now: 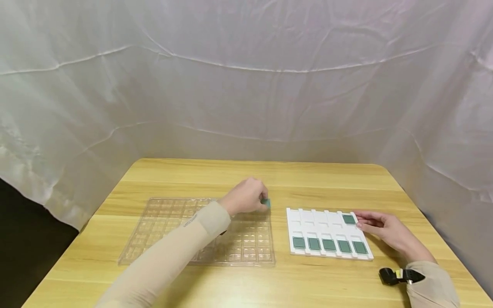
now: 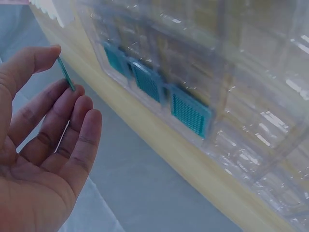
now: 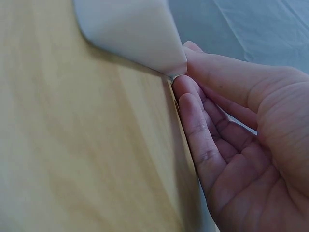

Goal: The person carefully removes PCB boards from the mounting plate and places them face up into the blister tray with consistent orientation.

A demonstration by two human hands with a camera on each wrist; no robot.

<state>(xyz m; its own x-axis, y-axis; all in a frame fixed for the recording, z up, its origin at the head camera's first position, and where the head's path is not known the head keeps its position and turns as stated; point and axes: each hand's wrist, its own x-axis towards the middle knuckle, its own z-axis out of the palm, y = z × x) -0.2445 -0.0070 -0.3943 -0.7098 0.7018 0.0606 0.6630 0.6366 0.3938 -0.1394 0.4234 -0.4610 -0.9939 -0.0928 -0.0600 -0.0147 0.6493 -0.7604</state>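
Note:
My left hand (image 1: 246, 196) is over the far right corner of a clear plastic tray (image 1: 254, 236) divided into many small pockets. It pinches a thin green square chip (image 2: 66, 75) between thumb and fingertips, seen edge-on in the left wrist view. Three more green chips (image 2: 146, 81) sit in pockets along that tray's edge. To the right lies a white tray (image 1: 319, 229) holding a row of several green chips (image 1: 329, 245) along its near side and one chip (image 1: 348, 219) at its far right corner. My right hand (image 1: 390, 233) grips this tray's right edge, thumb above and fingers below.
Both trays lie on a wooden table (image 1: 308, 282). Pale cloth (image 1: 269, 107) hangs around its back and sides. A black wrist camera (image 1: 398, 276) sticks out from the right sleeve. The left forearm (image 1: 173, 261) crosses over the clear tray.

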